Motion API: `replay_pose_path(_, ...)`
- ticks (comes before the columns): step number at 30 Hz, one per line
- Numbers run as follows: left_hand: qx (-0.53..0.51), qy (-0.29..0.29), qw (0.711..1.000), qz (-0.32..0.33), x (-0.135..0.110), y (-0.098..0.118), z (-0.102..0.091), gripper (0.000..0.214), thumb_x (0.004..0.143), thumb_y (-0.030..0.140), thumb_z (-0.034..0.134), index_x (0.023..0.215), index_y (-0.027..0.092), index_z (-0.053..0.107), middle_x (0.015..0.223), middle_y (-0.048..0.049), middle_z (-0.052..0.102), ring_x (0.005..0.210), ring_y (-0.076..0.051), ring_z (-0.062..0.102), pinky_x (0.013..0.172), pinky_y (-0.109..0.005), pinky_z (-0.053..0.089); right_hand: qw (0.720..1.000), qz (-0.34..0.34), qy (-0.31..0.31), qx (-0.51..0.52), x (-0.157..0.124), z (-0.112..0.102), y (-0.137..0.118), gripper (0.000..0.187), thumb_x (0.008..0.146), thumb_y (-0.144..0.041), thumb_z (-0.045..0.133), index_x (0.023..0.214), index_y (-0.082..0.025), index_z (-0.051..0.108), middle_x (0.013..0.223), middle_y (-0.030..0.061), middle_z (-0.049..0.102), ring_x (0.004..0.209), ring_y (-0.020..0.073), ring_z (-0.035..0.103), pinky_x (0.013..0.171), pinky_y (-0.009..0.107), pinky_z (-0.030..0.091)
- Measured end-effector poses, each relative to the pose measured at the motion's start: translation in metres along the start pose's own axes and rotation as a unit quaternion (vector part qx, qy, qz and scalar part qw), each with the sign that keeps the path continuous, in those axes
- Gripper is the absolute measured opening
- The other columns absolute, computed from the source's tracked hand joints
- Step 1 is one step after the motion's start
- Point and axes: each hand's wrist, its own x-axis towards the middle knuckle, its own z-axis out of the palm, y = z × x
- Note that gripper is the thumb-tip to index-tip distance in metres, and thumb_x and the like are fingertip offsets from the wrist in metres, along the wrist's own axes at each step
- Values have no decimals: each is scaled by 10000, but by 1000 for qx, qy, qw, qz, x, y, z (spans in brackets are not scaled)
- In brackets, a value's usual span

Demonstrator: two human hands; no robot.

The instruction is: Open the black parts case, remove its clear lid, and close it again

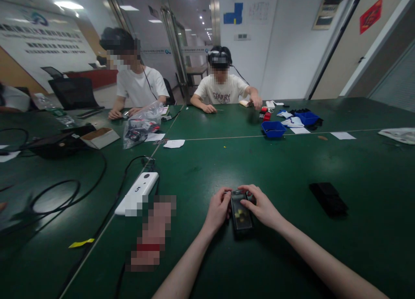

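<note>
A small dark box (241, 217) with a see-through top lies lengthwise in front of me at the table's near side. Some yellowish bits show inside it, too blurred to name. My left hand (221, 206) is closed against its left edge, thumb and fingers near the top corner. Over the box's far end and right side, my right hand (261, 204) grips it with bent fingers, the thumb resting on the top face. To the right, apart from both hands, lies a black folded pouch-like item (328, 198).
A white power bank-like device (144, 191) marked 5 and a blurred-out reddish item (155, 234) lie left, near black cables (78, 191). Farther off are a plastic bag (142, 123), a blue tray (273, 129) and papers (174, 143). Two people (223, 85) sit across the green table (201, 169).
</note>
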Motion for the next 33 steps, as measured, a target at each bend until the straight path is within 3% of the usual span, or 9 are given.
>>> replay_pose_path(11, 10, 2, 999, 33, -2, 7, 0, 275, 788, 375, 510, 905, 129, 544, 466, 67, 452, 368, -76, 394, 406, -191, 312, 998, -47, 7, -31, -7, 3, 6, 329, 834, -222, 485, 1161, -244, 514, 1098, 80, 540, 1020, 227, 470, 864, 408, 403)
replay_pose_path(23, 36, 11, 998, 53, 0, 3, -1, 251, 766, 358, 549, 888, 139, 561, 484, 60, 454, 424, -81, 405, 453, -197, 316, 996, -71, 32, -37, -11, 5, 8, 297, 835, -210, 474, 1124, -252, 527, 1125, 85, 555, 1060, 242, 478, 890, 445, 408)
replay_pose_path(29, 39, 7, 998, 55, 1, 3, -1, 247, 750, 330, 570, 898, 133, 562, 494, 61, 455, 433, -79, 413, 458, -193, 322, 998, -54, 39, -11, -11, 6, 11, 302, 821, -225, 494, 1121, -224, 528, 1145, 99, 533, 1021, 215, 517, 832, 378, 455)
replay_pose_path(33, 41, 7, 998, 52, 1, 4, -1, 236, 749, 318, 566, 899, 136, 564, 493, 63, 450, 433, -79, 414, 454, -190, 319, 999, 28, 43, 15, -8, 7, 14, 389, 802, -298, 528, 1176, -195, 498, 1071, 98, 593, 812, 179, 588, 739, 351, 486)
